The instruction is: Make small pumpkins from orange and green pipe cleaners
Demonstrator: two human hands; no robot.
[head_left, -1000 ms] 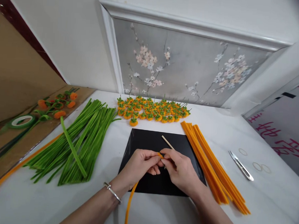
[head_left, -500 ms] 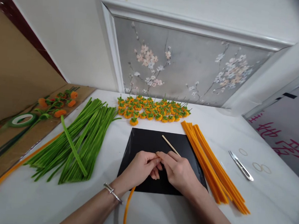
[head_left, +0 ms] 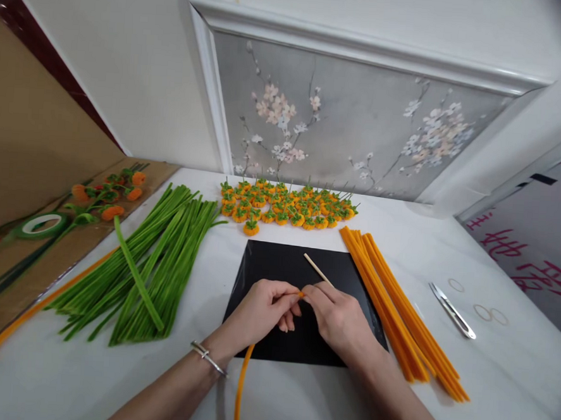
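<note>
An orange pipe cleaner (head_left: 241,391) hangs in a curve below my left hand (head_left: 261,313), whose thumb and fingers pinch it. My right hand (head_left: 337,321) meets the left over the black mat (head_left: 272,260), its fingertips closed on a small orange bit of the pipe cleaner between the two hands. Most of the held part is hidden by my fingers. A thin wooden stick (head_left: 317,268) slants up from behind my right hand; whether that hand holds it I cannot tell.
Green pipe cleaners (head_left: 162,272) lie heaped at left, orange pipe cleaners (head_left: 393,305) at right. Several small orange persimmon-like pieces (head_left: 251,227) stand at the back. Tweezers (head_left: 452,310) and rubber bands (head_left: 482,312) lie far right. Green tape (head_left: 42,224) sits on the brown board at left.
My fingertips have drawn slightly apart, so a bit of orange now shows between them. My left hand has shifted a little left; the hanging pipe cleaner has swung slightly.
</note>
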